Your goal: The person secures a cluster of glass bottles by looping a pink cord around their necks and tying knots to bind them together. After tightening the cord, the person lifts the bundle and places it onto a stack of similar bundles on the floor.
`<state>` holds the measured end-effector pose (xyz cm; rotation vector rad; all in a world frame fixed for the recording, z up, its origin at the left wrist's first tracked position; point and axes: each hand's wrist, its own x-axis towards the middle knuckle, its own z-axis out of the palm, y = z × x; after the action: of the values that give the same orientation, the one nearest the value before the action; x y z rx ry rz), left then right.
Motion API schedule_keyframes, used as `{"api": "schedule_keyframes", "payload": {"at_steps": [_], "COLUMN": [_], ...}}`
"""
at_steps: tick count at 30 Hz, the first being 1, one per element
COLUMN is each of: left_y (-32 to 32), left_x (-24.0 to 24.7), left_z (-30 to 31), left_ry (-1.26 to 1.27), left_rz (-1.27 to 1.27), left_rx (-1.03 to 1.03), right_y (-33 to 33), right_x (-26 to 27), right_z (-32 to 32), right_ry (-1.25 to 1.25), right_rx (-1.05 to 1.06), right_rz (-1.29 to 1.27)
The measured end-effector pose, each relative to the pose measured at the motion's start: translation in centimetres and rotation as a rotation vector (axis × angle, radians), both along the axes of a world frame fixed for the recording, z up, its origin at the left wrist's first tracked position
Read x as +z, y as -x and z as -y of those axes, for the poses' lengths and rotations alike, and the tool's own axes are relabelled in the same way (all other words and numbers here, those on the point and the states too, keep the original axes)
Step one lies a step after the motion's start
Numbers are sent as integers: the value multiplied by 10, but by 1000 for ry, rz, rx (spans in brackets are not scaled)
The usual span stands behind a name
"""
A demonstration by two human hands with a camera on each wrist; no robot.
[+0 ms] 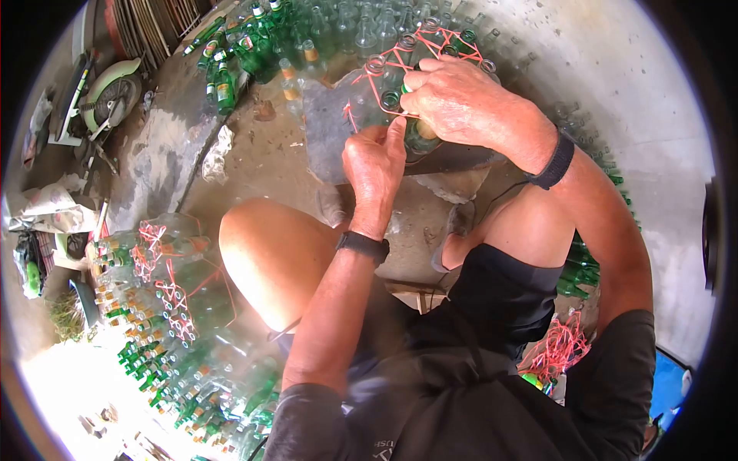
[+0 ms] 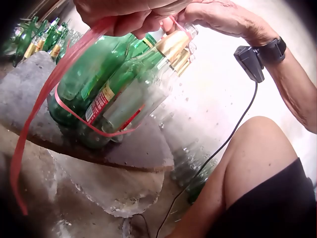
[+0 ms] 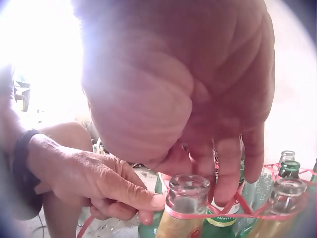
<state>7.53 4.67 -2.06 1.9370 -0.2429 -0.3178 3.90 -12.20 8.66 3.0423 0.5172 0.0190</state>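
Note:
A cluster of green and clear glass bottles (image 2: 106,94) stands on a stone slab, bound low down by a pink plastic strap (image 2: 74,113). More of the strap crosses between the bottle necks (image 1: 405,44). My left hand (image 1: 374,165) is at the cluster's near side, pinching the strap between thumb and fingers. A loose tail (image 2: 29,134) hangs from it. Over the bottle tops lies my right hand (image 1: 461,100), its fingers (image 3: 228,171) reaching down among the necks and touching the strap. In the right wrist view, its palm hides some of the necks.
The stone slab (image 1: 327,115) carries the cluster. Green bottles (image 1: 250,54) crowd behind it, and many more (image 1: 165,369) fill the floor at left. Tangled pink strap (image 1: 561,346) lies at right. A cable (image 2: 218,158) hangs from the right wrist.

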Motion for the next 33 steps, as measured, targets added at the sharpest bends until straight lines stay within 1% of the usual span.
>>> {"api": "schedule_keyframes", "payload": {"at_steps": [2, 3, 5, 6, 10, 12, 13, 15, 16, 18, 19, 21, 22, 24, 25, 27, 28, 30, 31, 33], "left_y": [2, 2, 3, 3, 6, 7, 7, 6, 6, 6, 6, 7, 8, 9, 9, 9, 10, 11, 11, 10], "left_x": [0, -2, -7, -6, -4, -4, -5, -3, -1, 1, 2, 2, 2, 0, 0, 1, 4, 8, 8, 11], "left_z": [0, 0, 2, 4, 4, 4, 5, 8, 8, 8, 9, 9, 10, 11, 11, 13, 13, 14, 14, 15], "left_ry": [31, 33, 85, 91, 147, 163, 182, 207, 190, 176, 175, 174, 179, 185, 190, 195, 210, 226, 197, 170], "left_rz": [-7, -8, -25, -24, -2, 3, -12, -23, -23, -24, -24, -25, -17, -11, -18, -26, -34, -43, -43, -42], "left_rx": [-26, -25, -62, -63, -66, -72, -80, -91, -93, -95, -93, -91, -89, -85, -89, -93, -97, -104, -109, -114], "right_y": [-4, -7, -11, -9, -9, -10, -11, -13, -14, -18, -19, -21, -21, -20, -18, -16, -16, -17, -17, -17], "right_x": [5, 7, 10, 11, 26, 35, 35, 37, 37, 36, 35, 33, 29, 21, 21, 21, 20, 18, 18, 21], "right_z": [7, 11, 19, 19, 21, 27, 29, 33, 36, 41, 42, 41, 41, 39, 38, 36, 39, 45, 45, 46], "right_ry": [48, 50, 57, 2, 77, 26, 27, -114, -112, -275, -274, -445, -445, -627, -627, -696, -696, -611, -610, -456], "right_rx": [66, 68, 82, 99, 104, 48, 48, -35, -36, -21, -20, -40, -39, -23, -23, -191, -192, -168, -169, -166], "right_rz": [131, 130, -13, 20, 37, -56, -58, -195, -196, -230, -230, -218, -219, -184, -185, -322, -322, -294, -294, -197]}}
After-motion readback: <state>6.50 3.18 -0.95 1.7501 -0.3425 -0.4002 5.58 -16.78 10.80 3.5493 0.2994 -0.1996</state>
